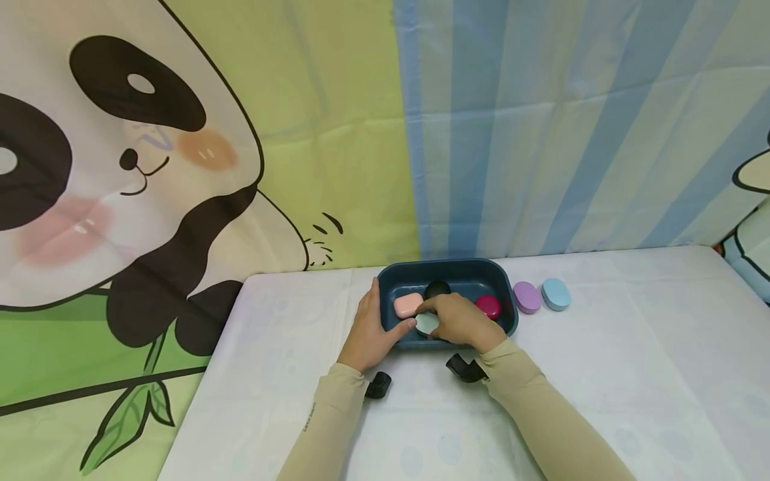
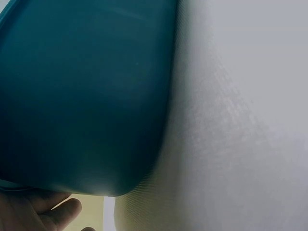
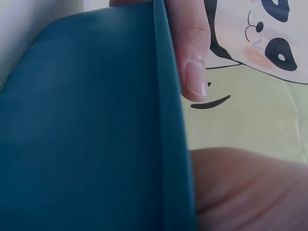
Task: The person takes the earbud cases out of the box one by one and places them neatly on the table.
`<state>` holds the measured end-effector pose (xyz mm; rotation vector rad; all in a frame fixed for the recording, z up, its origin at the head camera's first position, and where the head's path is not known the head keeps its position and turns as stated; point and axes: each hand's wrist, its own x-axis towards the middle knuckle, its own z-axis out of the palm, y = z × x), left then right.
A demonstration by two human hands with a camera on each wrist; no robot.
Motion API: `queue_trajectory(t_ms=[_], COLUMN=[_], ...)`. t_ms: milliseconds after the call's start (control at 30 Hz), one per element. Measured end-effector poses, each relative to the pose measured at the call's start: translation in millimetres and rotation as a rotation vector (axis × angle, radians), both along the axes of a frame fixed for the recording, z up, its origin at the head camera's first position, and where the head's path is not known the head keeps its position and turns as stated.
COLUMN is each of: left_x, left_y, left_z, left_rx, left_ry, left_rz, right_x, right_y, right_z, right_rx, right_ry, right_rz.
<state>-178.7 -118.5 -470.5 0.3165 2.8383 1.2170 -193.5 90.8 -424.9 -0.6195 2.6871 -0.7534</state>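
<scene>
A dark blue tub (image 1: 448,267) stands on the table near its back edge. My left hand (image 1: 369,334) grips its left end, fingers along the outer wall and thumb over the rim. Inside the tub, my right hand (image 1: 463,319) pinches a pale mint rounded piece (image 1: 427,324) between thumb and fingers. Beside it lie a pink rounded piece (image 1: 408,305), a black round piece (image 1: 437,289) and a crimson one (image 1: 488,306). The tub's outer wall (image 2: 86,96) fills much of the left wrist view. In the right wrist view, the wall (image 3: 86,120) hides the pinched piece.
A purple oval piece (image 1: 527,297) and a light blue one (image 1: 556,294) lie on the white tablecloth (image 1: 631,361), just right of the tub. Behind the table hangs a printed cloth (image 1: 337,133) with a panda and stripes. Black wrist mounts (image 1: 464,368) sit below the hands.
</scene>
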Motion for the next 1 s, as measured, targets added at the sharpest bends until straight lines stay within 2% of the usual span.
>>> queue_trajectory(t_ms=[500,1000], left_x=[0.8,1.1], left_y=[-0.3,0.1], left_z=[0.0,0.0], left_rx=[0.005,0.006], left_ry=[0.003,0.013], left_rz=[-0.007,-0.007], right_x=[2.4,13.2], right_y=[3,10], right_z=[-0.1,5.3], right_rx=[-0.037,-0.096], right_ry=[0.049,0.116], right_rz=[-0.039,-0.103])
